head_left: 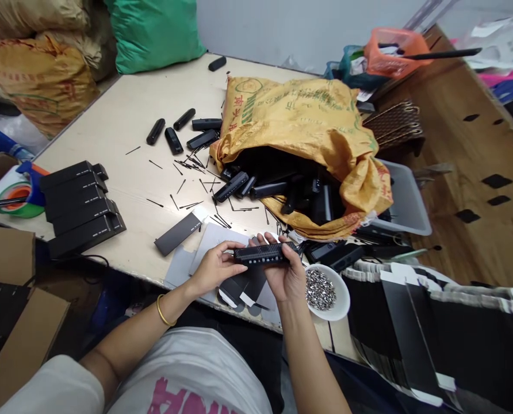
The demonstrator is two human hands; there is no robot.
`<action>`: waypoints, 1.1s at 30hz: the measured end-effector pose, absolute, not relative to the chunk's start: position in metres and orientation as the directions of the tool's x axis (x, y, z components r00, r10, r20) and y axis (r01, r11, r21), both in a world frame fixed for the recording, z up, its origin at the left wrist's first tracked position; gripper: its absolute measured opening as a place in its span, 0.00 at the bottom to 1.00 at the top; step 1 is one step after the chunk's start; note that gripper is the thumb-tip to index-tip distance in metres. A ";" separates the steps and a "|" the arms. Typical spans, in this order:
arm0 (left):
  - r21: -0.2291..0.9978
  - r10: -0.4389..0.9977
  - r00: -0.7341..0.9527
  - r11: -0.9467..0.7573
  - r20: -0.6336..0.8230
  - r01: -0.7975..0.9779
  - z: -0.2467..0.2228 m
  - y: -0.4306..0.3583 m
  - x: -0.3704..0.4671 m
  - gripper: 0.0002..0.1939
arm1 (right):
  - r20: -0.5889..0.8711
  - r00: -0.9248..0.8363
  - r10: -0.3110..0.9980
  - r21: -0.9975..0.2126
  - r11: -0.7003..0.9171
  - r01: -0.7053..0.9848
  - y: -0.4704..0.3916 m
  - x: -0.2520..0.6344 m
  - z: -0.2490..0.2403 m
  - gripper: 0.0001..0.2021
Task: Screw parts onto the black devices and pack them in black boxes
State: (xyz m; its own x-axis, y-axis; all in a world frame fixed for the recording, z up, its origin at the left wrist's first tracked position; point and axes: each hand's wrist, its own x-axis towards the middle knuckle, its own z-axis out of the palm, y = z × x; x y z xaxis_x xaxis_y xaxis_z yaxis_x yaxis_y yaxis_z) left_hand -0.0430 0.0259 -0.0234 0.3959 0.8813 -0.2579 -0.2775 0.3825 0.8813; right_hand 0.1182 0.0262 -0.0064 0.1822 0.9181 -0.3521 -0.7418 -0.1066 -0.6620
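Note:
My left hand (217, 268) and my right hand (284, 275) hold a slim black device (263, 255) level between them. Its top is patterned and a row of small light marks runs along the side facing me. The left fingers and thumb pinch its left end; the right fingers and thumb wrap the other end. Below it, partly hidden by my hands, lie flattened dark boxes (239, 284) on white sheets. Beside my right wrist stands a white bowl (341, 299) of small shiny metal pieces (320, 289). A closed black box (177, 234) lies left of my hands.
An open yellow woven sack (299, 123) spills black devices (321, 201) onto the table (110, 172). Thin black sticks (191, 164) lie scattered. Black boxes (81, 198) are stacked at the left, beside green tape (21, 208). Flat black cartons (476, 339) lie at the right.

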 end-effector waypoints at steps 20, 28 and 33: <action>0.973 0.961 0.158 -0.222 0.228 -0.057 -0.040 0.028 -0.052 0.22 | -0.568 0.194 0.800 -0.516 -0.162 -0.842 0.056 0.095 -0.011 0.10; 0.901 0.969 0.203 0.213 -0.144 -0.378 -0.035 0.036 -0.043 0.18 | -0.388 0.226 0.893 -0.578 -0.045 -0.815 0.046 0.093 -0.001 0.10; 0.936 0.980 0.197 0.065 0.004 -0.345 -0.036 0.037 -0.042 0.18 | -0.342 0.239 0.909 -0.576 -0.001 -0.818 0.042 0.095 0.000 0.07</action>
State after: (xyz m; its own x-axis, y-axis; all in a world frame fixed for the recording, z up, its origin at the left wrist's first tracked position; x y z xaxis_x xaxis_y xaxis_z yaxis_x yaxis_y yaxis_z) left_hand -0.0423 0.0369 -0.0356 0.1968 0.9804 0.0041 -0.3450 0.0654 0.9363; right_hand 0.0955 0.0424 0.0005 0.2395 0.9087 -0.3420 -0.8177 -0.0011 -0.5757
